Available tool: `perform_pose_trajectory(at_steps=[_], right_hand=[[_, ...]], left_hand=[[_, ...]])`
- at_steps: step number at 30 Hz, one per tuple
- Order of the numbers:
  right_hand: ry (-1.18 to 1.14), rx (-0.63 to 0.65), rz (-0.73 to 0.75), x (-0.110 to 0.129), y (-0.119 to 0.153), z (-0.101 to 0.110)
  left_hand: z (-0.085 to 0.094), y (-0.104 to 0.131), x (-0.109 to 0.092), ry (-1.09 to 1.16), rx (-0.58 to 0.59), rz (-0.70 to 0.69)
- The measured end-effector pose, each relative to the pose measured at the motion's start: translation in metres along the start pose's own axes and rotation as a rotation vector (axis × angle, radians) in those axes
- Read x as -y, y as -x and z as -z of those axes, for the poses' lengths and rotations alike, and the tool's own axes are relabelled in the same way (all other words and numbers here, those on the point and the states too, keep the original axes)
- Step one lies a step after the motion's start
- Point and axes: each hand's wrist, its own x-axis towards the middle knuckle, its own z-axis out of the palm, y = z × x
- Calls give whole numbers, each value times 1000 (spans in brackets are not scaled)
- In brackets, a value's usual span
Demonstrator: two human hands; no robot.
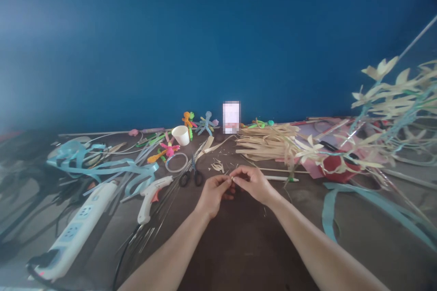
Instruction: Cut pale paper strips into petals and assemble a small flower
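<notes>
Fingertips of my left hand [215, 193] and my right hand [251, 184] meet in a pinch above the dark table. What lies between them is too small to make out. Just behind the hands are pale husk scraps [217, 165]. Dark-handled scissors [193, 173] rest to the left of my left hand, blades pointing away. Farther left lies a white hot glue gun [150, 198] with an orange trigger. A bundle of dried husk strips [268, 143] spreads behind my right hand, and a white-and-green stick [278, 178] lies beside it.
A white cup [180, 135], a clear tape ring [176, 162] and colourful pipe-cleaner figures [206, 122] stand at the back. Thin wires [159, 218], blue ribbon [102, 166] and a power strip [77, 232] occupy the left. Husk flowers [380, 70] and more blue ribbon [329, 213] fill the right.
</notes>
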Motion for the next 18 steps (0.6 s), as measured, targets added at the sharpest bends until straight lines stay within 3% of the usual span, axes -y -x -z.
perform_pose_trajectory(at_steps=[9, 18], right_hand=[[145, -57, 46, 0, 1, 0], [85, 3, 20, 1, 1, 4]], left_hand=[[-2, 1, 0, -196, -70, -43], [0, 3, -4, -86, 5, 35]])
